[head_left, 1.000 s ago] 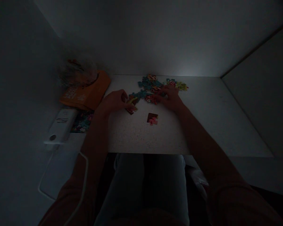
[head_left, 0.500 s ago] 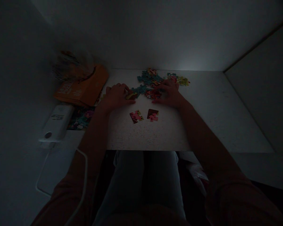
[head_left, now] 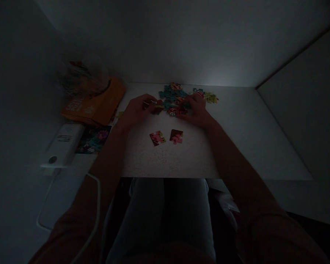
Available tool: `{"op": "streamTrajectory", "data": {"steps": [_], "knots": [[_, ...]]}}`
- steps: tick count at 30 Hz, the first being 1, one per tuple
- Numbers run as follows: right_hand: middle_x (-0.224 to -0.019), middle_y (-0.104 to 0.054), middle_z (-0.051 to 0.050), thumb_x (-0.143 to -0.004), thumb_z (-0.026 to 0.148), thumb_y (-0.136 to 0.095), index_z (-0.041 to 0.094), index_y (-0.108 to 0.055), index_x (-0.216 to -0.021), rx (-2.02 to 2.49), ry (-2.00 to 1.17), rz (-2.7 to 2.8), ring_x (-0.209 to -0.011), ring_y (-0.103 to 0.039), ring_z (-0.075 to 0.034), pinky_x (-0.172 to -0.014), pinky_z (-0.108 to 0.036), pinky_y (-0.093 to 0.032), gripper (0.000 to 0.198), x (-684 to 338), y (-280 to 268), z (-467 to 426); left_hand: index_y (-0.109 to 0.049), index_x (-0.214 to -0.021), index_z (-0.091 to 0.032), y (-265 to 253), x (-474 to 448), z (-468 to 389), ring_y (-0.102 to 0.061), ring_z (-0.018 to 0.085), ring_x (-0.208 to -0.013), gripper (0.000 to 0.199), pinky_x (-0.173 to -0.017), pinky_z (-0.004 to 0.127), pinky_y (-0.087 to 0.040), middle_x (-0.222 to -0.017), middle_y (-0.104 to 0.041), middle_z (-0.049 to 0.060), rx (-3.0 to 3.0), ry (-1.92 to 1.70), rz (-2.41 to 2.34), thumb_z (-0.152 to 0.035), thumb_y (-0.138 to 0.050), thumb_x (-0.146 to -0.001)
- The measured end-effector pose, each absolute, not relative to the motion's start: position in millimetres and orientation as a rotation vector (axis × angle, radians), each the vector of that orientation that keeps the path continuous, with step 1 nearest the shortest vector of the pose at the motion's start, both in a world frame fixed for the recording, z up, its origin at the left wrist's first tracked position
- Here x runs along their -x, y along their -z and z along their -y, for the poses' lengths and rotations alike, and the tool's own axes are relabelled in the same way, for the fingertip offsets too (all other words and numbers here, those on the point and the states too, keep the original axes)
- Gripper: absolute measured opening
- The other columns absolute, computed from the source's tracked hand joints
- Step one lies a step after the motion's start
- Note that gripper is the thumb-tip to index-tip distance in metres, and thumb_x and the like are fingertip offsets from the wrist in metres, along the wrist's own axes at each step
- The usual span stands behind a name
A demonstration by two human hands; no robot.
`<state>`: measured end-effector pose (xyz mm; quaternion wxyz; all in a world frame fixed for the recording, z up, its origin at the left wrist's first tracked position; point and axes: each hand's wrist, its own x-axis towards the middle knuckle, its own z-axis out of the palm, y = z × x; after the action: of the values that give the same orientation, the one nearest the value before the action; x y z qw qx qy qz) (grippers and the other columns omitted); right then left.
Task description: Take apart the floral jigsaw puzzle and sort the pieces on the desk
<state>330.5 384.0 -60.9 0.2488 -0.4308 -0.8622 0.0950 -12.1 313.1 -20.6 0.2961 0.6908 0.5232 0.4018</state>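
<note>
1. The work in hand appears to be picking through jigsaw pieces: both hands are at the loose pile (head_left: 171, 94) near the top centre of the frame, on the pale worktop (head_left: 253, 139).
2. Two pieces lie apart from the pile, side by side near the middle of the frame: a pink-and-green piece (head_left: 157, 138) on the left and a brown-and-pink piece (head_left: 176, 136) on the right, with a narrow gap between them.
3. As a judgement, the next move calls for a clean pinch on one piece, without dragging its neighbours along.
4. The left hand (head_left: 137, 109), left of the pile, has its fingers curled towards the thumb and seems to pinch a dark piece (head_left: 146, 105); the gloom blurs its outline.
5. The right hand (head_left: 198, 111) arches over the red pieces (head_left: 173, 111) at the pile's lower right, thumb and forefinger partly spread. Whether it grips anything cannot be told.
6. The left forearm (head_left: 108, 157) slants up from the lower left corner, the right forearm (head_left: 233, 161) from the lower right; both wrists turn inward, so the hands face each other.
7. An orange bag (head_left: 97, 108) sits in the upper left, well apart from the two separate pieces.
</note>
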Motion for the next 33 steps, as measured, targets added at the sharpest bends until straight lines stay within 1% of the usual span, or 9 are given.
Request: {"op": "streamTrajectory", "data": {"steps": [4, 12, 17, 19, 23, 25, 28, 31, 33], "knots": [[-0.155, -0.072, -0.017, -0.106, 0.078, -0.081, 0.036, -0.086, -0.145, 1.193, -0.247, 2.348, -0.154, -0.063, -0.047, -0.136, -0.071, -0.047, 0.058, -329.3, 63.0, -386.0, -0.078, -0.115, -0.029, 21.3, 5.5, -315.5, -0.086, 0.021, -0.093, 0.017, -0.084, 0.036, -0.067, -0.109, -0.089, 0.006, -1.668, -1.176, -1.359, -0.037, -0.085, -0.101], [-0.15, -0.074, -0.019, -0.112, 0.066, -0.072, 0.031, -0.09, -0.132, 1.219, -0.234, 2.274, -0.15, -0.064, -0.047, -0.136, -0.072, -0.045, 0.044, -327.2, 60.0, -383.8, -0.076, -0.114, -0.031, 10.1, 4.9, -314.4, -0.08, 0.02, -0.087, 0.022, -0.078, 0.035, -0.066, -0.093, -0.086, 0.002, -1.569, -1.265, -1.461, -0.047, -0.086, -0.103], [-0.149, -0.075, -0.02, -0.112, 0.047, -0.062, 0.03, -0.091, -0.134, 1.276, -0.238, 2.228, -0.149, -0.064, -0.047, -0.136, -0.073, -0.046, 0.04, -328.6, 59.6, -388.0, -0.081, -0.108, -0.027, 1.8, -0.8, -303.9, -0.078, 0.019, -0.086, 0.029, -0.08, 0.035, -0.065, -0.099, -0.087, 0.005, -1.626, -1.013, -1.261, -0.049, -0.094, -0.094], [-0.152, -0.073, -0.019, -0.112, 0.051, -0.066, 0.03, -0.09, -0.135, 1.28, -0.233, 2.259, -0.152, -0.063, -0.046, -0.136, -0.072, -0.046, 0.04, -329.5, 60.7, -389.0, -0.082, -0.105, -0.026, 4.6, -1.3, -302.7, -0.077, 0.019, -0.089, 0.033, -0.084, 0.035, -0.064, -0.106, -0.088, 0.006, -1.729, -0.952, -1.271, -0.051, -0.097, -0.09], [-0.155, -0.069, -0.02, -0.105, 0.066, -0.083, 0.03, -0.089, -0.138, 1.252, -0.202, 2.339, -0.157, -0.06, -0.049, -0.138, -0.073, -0.042, 0.049, -330.4, 63.9, -387.3, -0.084, -0.111, -0.027, 18.3, 4.2, -308.6, -0.072, 0.021, -0.088, 0.033, -0.088, 0.039, -0.063, -0.108, -0.086, 0.006, -1.944, -0.961, -1.532, -0.054, -0.092, -0.093], [-0.157, -0.069, -0.02, -0.098, 0.072, -0.091, 0.031, -0.087, -0.14, 1.21, -0.219, 2.349, -0.159, -0.058, -0.051, -0.139, -0.077, -0.039, 0.059, -330.7, 65.8, -385.6, -0.084, -0.115, -0.028, 23.0, 7.7, -311.5, -0.074, 0.025, -0.098, 0.034, -0.099, 0.044, -0.063, -0.115, -0.085, 0.008, -2.064, -0.91, -1.611, -0.054, -0.089, -0.094], [-0.158, -0.069, -0.021, -0.09, 0.078, -0.096, 0.029, -0.084, -0.137, 1.164, -0.274, 2.314, -0.159, -0.056, -0.054, -0.138, -0.083, -0.037, 0.069, -332.0, 68.8, -384.6, -0.084, -0.13, -0.025, 23.3, 9.4, -310.5, -0.074, 0.034, -0.127, 0.047, -0.121, 0.053, -0.06, -0.136, -0.082, 0.015, -2.192, -0.784, -1.641, -0.057, -0.087, -0.096], [-0.148, -0.076, -0.02, -0.086, 0.075, -0.099, 0.027, -0.08, -0.133, 1.133, -0.32, 2.264, -0.149, -0.064, -0.053, -0.131, -0.082, -0.044, 0.069, -334.2, 71.3, -385.7, -0.081, -0.147, -0.02, 21.7, 7.6, -306.3, -0.066, 0.044, -0.148, 0.065, -0.132, 0.064, -0.054, -0.154, -0.075, 0.022, -2.274, -0.636, -1.674, -0.059, -0.087, -0.094], [-0.14, -0.079, -0.018, -0.088, 0.07, -0.097, 0.028, -0.077, -0.138, 1.083, -0.329, 2.256, -0.135, -0.072, -0.049, -0.125, -0.078, -0.052, 0.069, -335.3, 71.3, -386.1, -0.076, -0.155, -0.022, 23.6, 7.0, -305.3, -0.064, 0.046, -0.153, 0.072, -0.133, 0.066, -0.053, -0.163, -0.071, 0.022, -2.279, -0.618, -1.714, -0.059, -0.086, -0.094]]}}
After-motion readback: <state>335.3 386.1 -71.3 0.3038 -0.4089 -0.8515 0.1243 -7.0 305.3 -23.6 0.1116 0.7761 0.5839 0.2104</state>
